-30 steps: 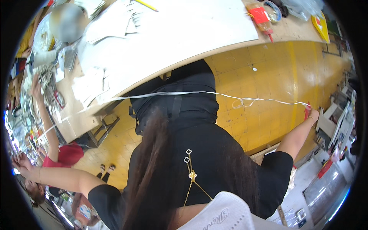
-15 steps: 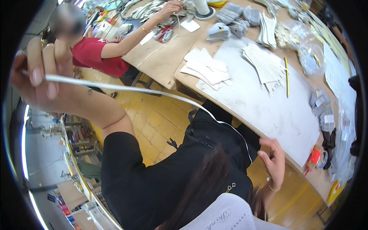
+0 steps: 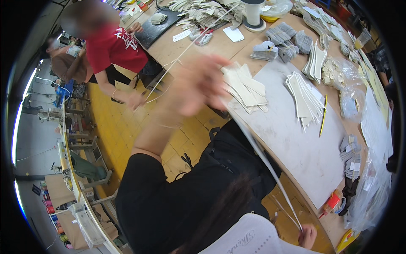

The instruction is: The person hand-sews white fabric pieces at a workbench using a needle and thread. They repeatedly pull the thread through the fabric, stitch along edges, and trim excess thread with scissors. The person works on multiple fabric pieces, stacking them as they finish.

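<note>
A narrow white cord (image 3: pixel 265 160) stretches slantwise between my two hands, in front of my black clothing and the table edge. My left hand (image 3: pixel 203 86), smeared by motion, has the upper end of the cord in its fingers, over the near corner of the table. At the lower right, below the table edge, my right hand (image 3: pixel 308 236) has its fingers curled round the lower part. A thinner loose stretch of cord hangs beside it. Closest to my left hand on the table lies a fanned stack of cream cut pieces (image 3: pixel 245 89).
A person in a red shirt (image 3: pixel 111 48) at the left pulls another white cord (image 3: pixel 184 51) past a white spool (image 3: pixel 253 15). Grey bundles (image 3: pixel 281 34), more cream pieces (image 3: pixel 301 95), a yellow pencil (image 3: pixel 323 115) and a red-capped bottle (image 3: pixel 332 201) lie on the table (image 3: pixel 296 156).
My left hand has swung right from the far left. My right hand has dropped and closed round the cord. The person in red has drawn their cord down and left from the spool area.
</note>
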### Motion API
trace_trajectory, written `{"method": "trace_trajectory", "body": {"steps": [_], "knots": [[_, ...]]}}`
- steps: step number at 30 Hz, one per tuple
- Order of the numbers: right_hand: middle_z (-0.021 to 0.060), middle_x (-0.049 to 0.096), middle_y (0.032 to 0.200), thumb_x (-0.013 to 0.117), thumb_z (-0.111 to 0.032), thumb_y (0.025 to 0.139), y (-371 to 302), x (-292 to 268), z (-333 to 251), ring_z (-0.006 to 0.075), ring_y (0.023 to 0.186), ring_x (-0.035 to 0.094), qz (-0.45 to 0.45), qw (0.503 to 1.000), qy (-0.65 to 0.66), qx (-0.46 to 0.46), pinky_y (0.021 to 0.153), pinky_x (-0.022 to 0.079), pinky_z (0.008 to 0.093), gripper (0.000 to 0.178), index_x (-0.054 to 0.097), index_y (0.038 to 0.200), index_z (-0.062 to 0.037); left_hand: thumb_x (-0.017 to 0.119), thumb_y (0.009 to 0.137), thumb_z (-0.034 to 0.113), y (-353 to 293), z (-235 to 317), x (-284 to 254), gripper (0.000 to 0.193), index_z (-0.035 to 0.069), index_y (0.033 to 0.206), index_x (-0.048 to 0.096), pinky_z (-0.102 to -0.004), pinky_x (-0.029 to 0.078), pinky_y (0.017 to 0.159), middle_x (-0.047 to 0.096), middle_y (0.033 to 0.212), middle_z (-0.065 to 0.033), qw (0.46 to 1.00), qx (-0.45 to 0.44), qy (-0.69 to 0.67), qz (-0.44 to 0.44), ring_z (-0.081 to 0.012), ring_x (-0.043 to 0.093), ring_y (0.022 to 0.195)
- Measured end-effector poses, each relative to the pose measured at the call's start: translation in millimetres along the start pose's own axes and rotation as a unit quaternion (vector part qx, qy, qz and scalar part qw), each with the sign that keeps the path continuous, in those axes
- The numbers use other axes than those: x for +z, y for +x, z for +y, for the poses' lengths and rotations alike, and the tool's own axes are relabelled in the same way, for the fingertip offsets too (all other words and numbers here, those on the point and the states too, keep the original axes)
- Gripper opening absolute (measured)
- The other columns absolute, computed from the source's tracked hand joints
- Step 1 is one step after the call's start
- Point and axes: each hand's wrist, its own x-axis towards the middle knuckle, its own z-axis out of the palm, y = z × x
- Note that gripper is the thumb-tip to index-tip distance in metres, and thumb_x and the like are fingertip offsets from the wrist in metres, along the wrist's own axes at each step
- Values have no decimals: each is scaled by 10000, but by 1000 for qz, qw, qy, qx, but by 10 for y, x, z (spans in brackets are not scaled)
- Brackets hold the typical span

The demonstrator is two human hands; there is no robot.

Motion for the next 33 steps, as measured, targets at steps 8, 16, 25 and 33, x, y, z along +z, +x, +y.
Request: {"method": "trace_trajectory", "body": {"steps": [8, 16, 25, 33], "knots": [[194, 713, 1019, 648, -281, 996, -718, 133, -470, 285, 914, 683, 422, 760, -483, -108, 795, 552, 374, 353, 721, 1113, 43, 473, 1106, 266, -149, -2168, 1139, 400, -34, 1351, 574, -302, 587, 824, 743, 1020, -166, 948, -258, -90, -162, -240, 755, 937], [80, 713, 983, 831, 43, 746, 1397, 2330, -1067, 249, 838, 616, 173, 880, -255, -360, 725, 507, 337, 302, 734, 1026, -16, 523, 1078, 175, -158, -2091, 1069, 367, -18, 1379, 605, -272, 572, 873, 734, 1228, -144, 967, -67, 145, -198, -129, 738, 920], [62, 675, 891, 772, 36, 842, 1776, 2573, -1327, 143, 701, 529, 151, 895, -194, -372, 588, 411, 282, 154, 692, 955, -31, 511, 1094, 234, 77, -1755, 769, 411, 39, 1453, 559, -252, 572, 807, 745, 1131, -112, 968, -157, 128, -146, -152, 743, 924], [44, 686, 918, 678, -20, 973, 2108, 2616, -1485, 77, 674, 577, 91, 943, 43, -318, 603, 462, 226, 45, 685, 1012, 1, 742, 922, 221, 618, -1475, -425, 442, -14, 1287, 658, -385, 507, 900, 622, 1131, -190, 791, 90, 580, 172, -321, 641, 963]]}}
